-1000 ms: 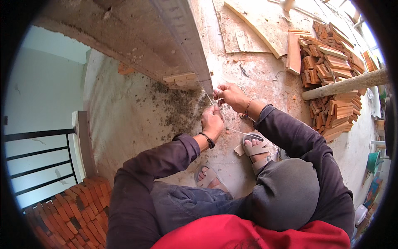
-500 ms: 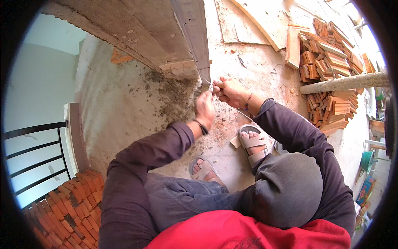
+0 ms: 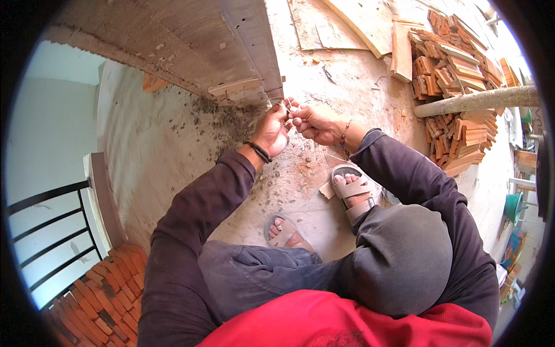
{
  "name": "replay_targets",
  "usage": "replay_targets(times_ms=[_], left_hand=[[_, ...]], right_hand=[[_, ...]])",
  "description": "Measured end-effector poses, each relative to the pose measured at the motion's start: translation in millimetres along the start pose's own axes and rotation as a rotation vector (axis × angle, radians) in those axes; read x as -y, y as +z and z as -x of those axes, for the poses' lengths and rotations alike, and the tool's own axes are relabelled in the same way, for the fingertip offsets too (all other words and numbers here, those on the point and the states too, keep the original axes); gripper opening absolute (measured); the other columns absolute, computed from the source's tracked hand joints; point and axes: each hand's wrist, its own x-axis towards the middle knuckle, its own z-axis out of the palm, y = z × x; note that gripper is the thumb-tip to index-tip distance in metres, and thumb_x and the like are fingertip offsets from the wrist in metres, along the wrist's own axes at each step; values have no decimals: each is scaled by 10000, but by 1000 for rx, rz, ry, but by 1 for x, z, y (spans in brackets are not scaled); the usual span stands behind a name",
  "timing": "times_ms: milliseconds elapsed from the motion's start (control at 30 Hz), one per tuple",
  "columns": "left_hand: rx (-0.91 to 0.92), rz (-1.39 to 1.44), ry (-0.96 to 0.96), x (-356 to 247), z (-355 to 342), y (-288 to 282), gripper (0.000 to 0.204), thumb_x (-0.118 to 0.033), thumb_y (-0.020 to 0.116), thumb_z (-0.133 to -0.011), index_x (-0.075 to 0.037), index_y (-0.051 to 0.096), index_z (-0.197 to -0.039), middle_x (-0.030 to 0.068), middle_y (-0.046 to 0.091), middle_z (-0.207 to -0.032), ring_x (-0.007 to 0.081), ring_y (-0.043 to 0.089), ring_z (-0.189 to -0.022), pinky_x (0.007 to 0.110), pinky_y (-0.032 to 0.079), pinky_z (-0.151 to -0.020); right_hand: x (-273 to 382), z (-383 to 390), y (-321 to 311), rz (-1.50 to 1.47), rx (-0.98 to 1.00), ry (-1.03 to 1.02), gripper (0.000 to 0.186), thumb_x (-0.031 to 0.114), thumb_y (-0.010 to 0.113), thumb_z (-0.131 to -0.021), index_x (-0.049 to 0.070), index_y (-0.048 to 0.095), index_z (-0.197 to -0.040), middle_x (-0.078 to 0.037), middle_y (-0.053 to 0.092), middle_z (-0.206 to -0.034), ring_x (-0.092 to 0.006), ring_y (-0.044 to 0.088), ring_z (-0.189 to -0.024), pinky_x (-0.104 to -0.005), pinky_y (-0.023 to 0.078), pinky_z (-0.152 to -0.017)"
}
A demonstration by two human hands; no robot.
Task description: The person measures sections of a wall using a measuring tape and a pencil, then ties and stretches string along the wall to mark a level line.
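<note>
At the lower end of a long straight board (image 3: 254,55) along the concrete beam (image 3: 156,37), both hands work with a thin white string (image 3: 335,157). My left hand (image 3: 270,130) has its fingertips closed on the string beside the board's end, thumb up. My right hand (image 3: 318,123), just to the right, pinches the same string between curled fingers; the string trails down toward my sandalled right foot (image 3: 351,188). A small wood piece (image 3: 231,89) sits against the beam's lower part.
Roof tiles (image 3: 454,69) are piled at the right with a pale pole (image 3: 474,100) across them. Boards (image 3: 352,23) lie at the top. A black railing (image 3: 55,225) and stacked bricks (image 3: 95,295) are at the lower left. Dark debris (image 3: 214,115) is scattered on the floor.
Both hands have moved up toward the board's end, the left one more so and a little leftward, and now meet closely there. The surroundings have shifted slightly up and left in view.
</note>
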Motion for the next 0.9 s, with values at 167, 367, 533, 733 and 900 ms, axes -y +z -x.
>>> replay_targets(times_ms=[167, 367, 533, 733, 900], left_hand=[[-62, 0, 18, 3, -6, -2, 187, -140, 511, -952, -82, 545, -1126, 1, 565, -991, 74, 489, -804, 234, 412, -689], [-287, -156, 111, -2, 3, 30, 118, -84, 564, -923, -75, 627, -1022, -13, 621, -956, 53, 523, -740, 185, 407, -653], [-269, -311, 175, -6, 4, 9, 119, -90, 619, -895, -34, 665, -989, -7, 646, -879, 60, 543, -770, 205, 424, -717], [-183, -265, 120, -11, 5, 1, 99, -109, 618, -900, -77, 666, -981, -45, 617, -790, 39, 515, -686, 179, 403, -637], [-324, -311, 136, -7, 4, 12, 47, -77, 609, -889, -63, 652, -902, -37, 604, -769, 47, 509, -667, 175, 397, -616]], right_hand=[[-10, -4, -8, 45, 20, -79, 24, 119, 519, -914, 98, 527, -907, 29, 496, -669, -29, 335, -457, -191, 233, -372], [-4, 10, -11, 600, -153, -472, 111, 203, 591, -901, 95, 606, -924, -12, 575, -703, -78, 538, -596, -223, 395, -503], [13, 5, -9, 1177, -331, -671, 200, 206, 558, -916, 19, 623, -883, -121, 638, -747, -208, 619, -716, -347, 477, -668], [12, -7, -16, 1225, -417, -668, 221, 213, 553, -908, 4, 625, -895, -216, 618, -780, -352, 616, -768, -413, 474, -712], [4, -7, -13, 1311, -347, -587, 237, 235, 590, -887, 2, 631, -893, -202, 626, -771, -317, 624, -753, -395, 480, -719]])
